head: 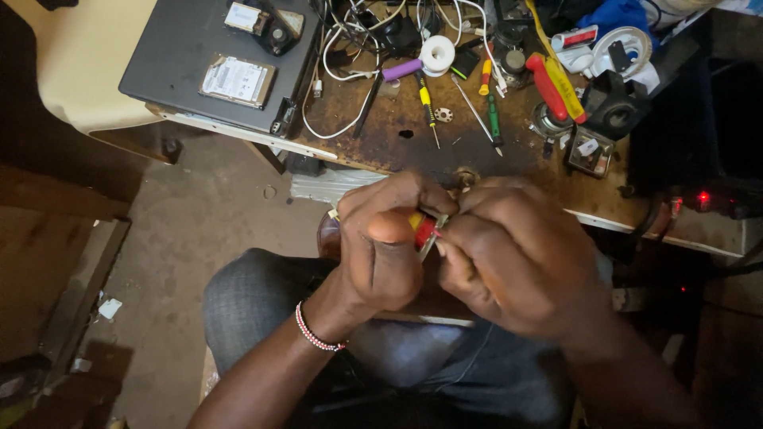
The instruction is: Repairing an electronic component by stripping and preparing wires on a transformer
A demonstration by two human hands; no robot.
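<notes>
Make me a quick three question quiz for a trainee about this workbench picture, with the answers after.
1. True or false: both hands meet on one small red and yellow item.
2. What lies on the dark laptop: A a hard drive, B a hammer, C a cup?
3. Which wrist wears the beaded bracelet?

Key
1. True: left hand and right hand pinch the red and yellow item.
2. A: the hard drive lies on the laptop.
3. The left, see the bracelet.
</notes>
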